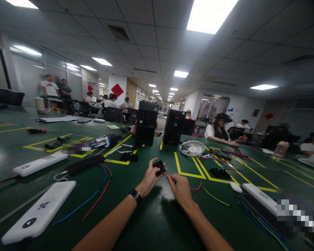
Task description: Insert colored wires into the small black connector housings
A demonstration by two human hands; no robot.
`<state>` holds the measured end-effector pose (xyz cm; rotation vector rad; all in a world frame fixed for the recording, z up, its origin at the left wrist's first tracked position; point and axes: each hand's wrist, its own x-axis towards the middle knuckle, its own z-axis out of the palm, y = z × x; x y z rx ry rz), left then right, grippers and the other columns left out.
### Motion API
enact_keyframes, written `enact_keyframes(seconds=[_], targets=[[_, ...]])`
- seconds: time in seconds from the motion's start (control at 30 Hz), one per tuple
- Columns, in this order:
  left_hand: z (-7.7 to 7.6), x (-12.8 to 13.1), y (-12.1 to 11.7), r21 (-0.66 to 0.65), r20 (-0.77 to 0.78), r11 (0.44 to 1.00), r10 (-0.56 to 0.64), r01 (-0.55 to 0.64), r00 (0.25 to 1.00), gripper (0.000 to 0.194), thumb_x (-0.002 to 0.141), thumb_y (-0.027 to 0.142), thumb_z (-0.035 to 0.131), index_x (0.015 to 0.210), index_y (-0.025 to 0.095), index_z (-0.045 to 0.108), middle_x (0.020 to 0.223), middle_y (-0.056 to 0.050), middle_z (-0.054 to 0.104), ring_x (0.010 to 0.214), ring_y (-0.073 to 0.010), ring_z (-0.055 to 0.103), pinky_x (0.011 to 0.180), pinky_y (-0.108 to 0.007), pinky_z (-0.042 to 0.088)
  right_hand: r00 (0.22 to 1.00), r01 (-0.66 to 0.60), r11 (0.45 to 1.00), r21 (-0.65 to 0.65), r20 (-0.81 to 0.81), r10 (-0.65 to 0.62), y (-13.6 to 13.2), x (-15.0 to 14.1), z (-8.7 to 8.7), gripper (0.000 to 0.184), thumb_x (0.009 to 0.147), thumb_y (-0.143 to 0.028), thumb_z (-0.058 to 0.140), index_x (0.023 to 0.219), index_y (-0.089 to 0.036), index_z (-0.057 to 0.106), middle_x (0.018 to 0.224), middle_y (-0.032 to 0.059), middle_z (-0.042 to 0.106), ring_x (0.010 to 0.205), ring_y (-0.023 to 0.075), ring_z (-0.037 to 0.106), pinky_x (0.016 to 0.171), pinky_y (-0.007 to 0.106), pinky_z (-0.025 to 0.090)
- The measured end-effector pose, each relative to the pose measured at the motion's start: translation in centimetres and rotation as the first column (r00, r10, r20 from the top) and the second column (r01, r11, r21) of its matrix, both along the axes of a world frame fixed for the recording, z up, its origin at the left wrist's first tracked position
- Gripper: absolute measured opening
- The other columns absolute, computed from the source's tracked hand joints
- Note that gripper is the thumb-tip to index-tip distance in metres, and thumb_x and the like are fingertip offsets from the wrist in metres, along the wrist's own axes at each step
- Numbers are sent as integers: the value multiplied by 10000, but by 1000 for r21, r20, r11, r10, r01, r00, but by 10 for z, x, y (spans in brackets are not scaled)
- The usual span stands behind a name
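My left hand [149, 177], with a dark watch at its wrist, is closed around a small black block [159, 167] with a squarish face. Close against its right side, the fingers of my right hand [179, 188] pinch a thin red wire [165, 174], whose end meets the block. Whether the wire's tip is inside the block I cannot tell. From behind the right hand, a red wire length [197, 188] and a yellow-green wire [216, 197] trail over the green table [157, 223].
White power strips [42, 209] and a black bar with red and blue wires [86, 164] lie left. Two black computer towers [146, 123] stand ahead, near a white round fan grille [192, 148]. Loose wires and black terminal parts [219, 173] lie right. A person [219, 130] sits across the table.
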<state>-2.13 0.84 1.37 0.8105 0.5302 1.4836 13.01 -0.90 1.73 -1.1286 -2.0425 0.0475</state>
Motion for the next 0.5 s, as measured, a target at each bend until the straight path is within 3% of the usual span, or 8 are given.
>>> enact_keyframes(seconds=[0.17, 0.33, 0.43, 0.5], targets=[[-2, 2, 0, 69, -53, 997, 36, -33, 998, 477, 718, 65, 505, 1147, 239, 393, 1143, -91, 601, 973, -184, 626, 876, -356, 456, 1000, -13, 990, -140, -29, 9, -2, -4, -2, 407, 918, -352, 414, 668, -160, 672, 582, 29, 606, 539, 124, 512, 558, 229, 300], [1, 6, -8, 112, -136, 993, 45, -29, 990, 460, 713, 91, 523, 1136, 242, 426, 1178, -89, 592, 1059, -203, 586, 874, -351, 459, 984, -83, 934, -346, -177, 22, -2, -8, -1, 405, 898, -400, 426, 706, -149, 680, 540, -1, 551, 524, 115, 477, 522, 224, 287], [1, 10, -12, 134, -153, 991, 21, 0, 988, 463, 722, 118, 526, 1155, 245, 420, 1205, -95, 578, 1081, -220, 578, 862, -363, 469, 942, -189, 867, -462, -336, 27, 2, -8, -3, 467, 892, -486, 403, 716, -136, 658, 500, -23, 477, 479, 96, 425, 488, 211, 278], [1, 11, -13, 162, -166, 987, 17, 10, 986, 472, 723, 123, 522, 1167, 241, 415, 1208, -96, 572, 1082, -228, 577, 881, -387, 462, 898, -302, 782, -545, -438, 41, 5, -6, -4, 493, 873, -543, 407, 690, -138, 620, 476, -43, 420, 427, 75, 355, 453, 202, 255]])
